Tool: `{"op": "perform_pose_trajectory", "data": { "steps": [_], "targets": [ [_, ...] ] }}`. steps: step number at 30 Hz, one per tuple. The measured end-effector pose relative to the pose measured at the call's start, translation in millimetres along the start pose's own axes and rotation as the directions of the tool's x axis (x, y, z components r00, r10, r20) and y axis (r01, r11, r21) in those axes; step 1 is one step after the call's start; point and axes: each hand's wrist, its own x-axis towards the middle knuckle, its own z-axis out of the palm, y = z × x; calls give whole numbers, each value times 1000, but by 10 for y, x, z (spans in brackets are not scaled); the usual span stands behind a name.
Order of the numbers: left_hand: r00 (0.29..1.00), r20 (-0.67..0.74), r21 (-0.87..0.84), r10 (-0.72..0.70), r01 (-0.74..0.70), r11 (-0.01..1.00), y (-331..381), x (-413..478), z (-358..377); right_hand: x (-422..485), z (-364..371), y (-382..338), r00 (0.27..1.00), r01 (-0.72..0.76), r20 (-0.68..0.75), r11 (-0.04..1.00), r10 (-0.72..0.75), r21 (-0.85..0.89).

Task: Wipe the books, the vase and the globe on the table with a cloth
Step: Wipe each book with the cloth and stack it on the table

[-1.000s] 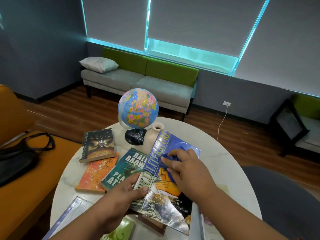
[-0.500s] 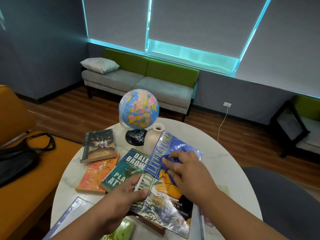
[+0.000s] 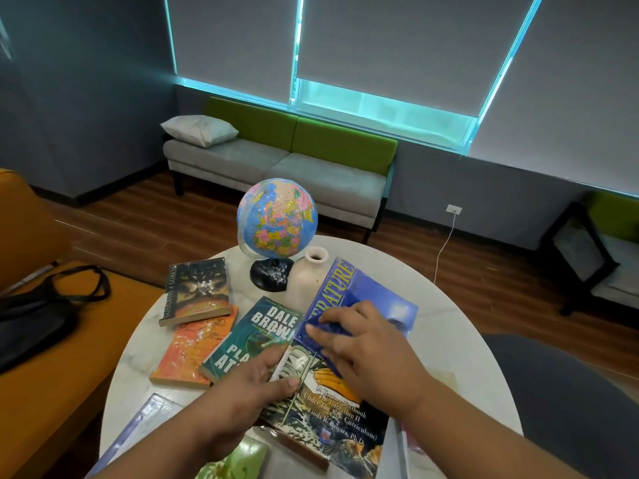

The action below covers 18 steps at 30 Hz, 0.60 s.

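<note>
Literature book [image 3: 380,299] is lying flat on table [image 3: 449,323], long axis running away from the person, far end pointing at vase [image 3: 307,278] and leaning slightly left. Cover is reading "ERATURE", "A Tertiary Textbook For Literature II Under The New Curriculum", "Linda R. Bascara, Ph.D". Left hand [image 3: 249,385] is pinching its left edge, thumb on top. Right hand [image 3: 366,354] is pressing blue cloth [image 3: 328,331] on the cover, fingers curled over it. "DALE BROWN" book [image 3: 262,326] is touching left fingertips; globe [image 3: 276,216] is standing beyond right fingertips
</note>
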Motion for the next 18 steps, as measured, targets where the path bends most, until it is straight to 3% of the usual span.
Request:
{"op": "perform_pose_trajectory", "data": {
  "steps": [2, 5, 7, 11, 13, 15, 18],
  "targets": [
    [1000, 26, -3, 9, -8, 1000, 1, -11, 7, 26, -13, 88, 1000, -17, -12, 1000, 17, 14],
    [1000, 0, -10, 8, -8, 1000, 37, -26, 28, 94, -33, 270, 969, -229, -103, 973, 226, -16],
    [1000, 8, 1, 8, -8, 1000, 30, -12, 34, 122, -41, 261, 950, -291, -125, 957, 287, -10],
    [1000, -21, 0, 11, -11, 1000, 12, -1, 26, 56, 28, -36, 999, 2, -36, 1000, -1, 18],
    [1000, 2, -8, 13, -13, 1000, 19, -4, 27, 47, 15, -65, 998, 64, 14, 997, -64, 39],
    [1000, 16, -17, 11, -11, 1000, 10, 0, -9, 91, -2, 39, 1000, -5, -26, 1000, 6, 17],
    [1000, 21, 9, 8, -8, 1000, 24, -7, -18, 160, -31, 253, 944, -302, -124, 952, 306, 45]
  ]
}}
